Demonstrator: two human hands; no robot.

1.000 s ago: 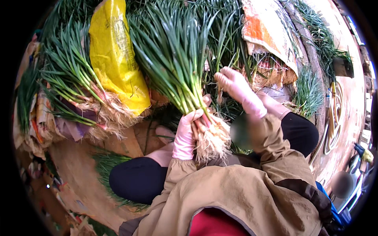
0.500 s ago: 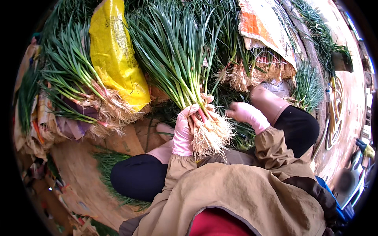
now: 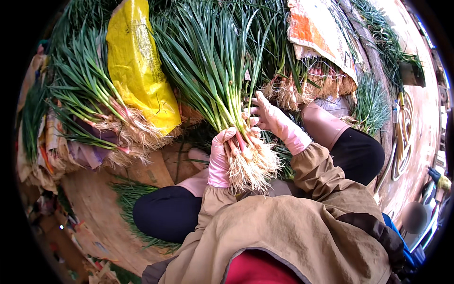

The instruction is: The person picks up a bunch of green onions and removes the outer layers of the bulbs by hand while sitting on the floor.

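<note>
My left hand (image 3: 220,158), in a pale pink glove, is wrapped round the lower stalks of a thick bunch of green garlic (image 3: 218,102). Its long green leaves fan away from me, and its pinkish stalk ends and pale, stringy roots (image 3: 253,165) hang toward my lap. My right hand (image 3: 276,122), gloved likewise, is at the right side of the stalks, thumb up and fingers apart. Some of its fingertips are behind the stalks, so whether they touch is hard to tell.
More green garlic (image 3: 120,116) lies at the left beside a yellow plastic sack (image 3: 139,71). At the far right, a white-and-orange sack (image 3: 319,35) covers rooted bunches (image 3: 302,85). Loose leaves (image 3: 137,208) lie by my left knee. A coiled hose (image 3: 403,137) is farther right.
My right hand has moved up and left to the stalks, its fingers opening from a curled shape. My left hand and the bunch have barely moved.
</note>
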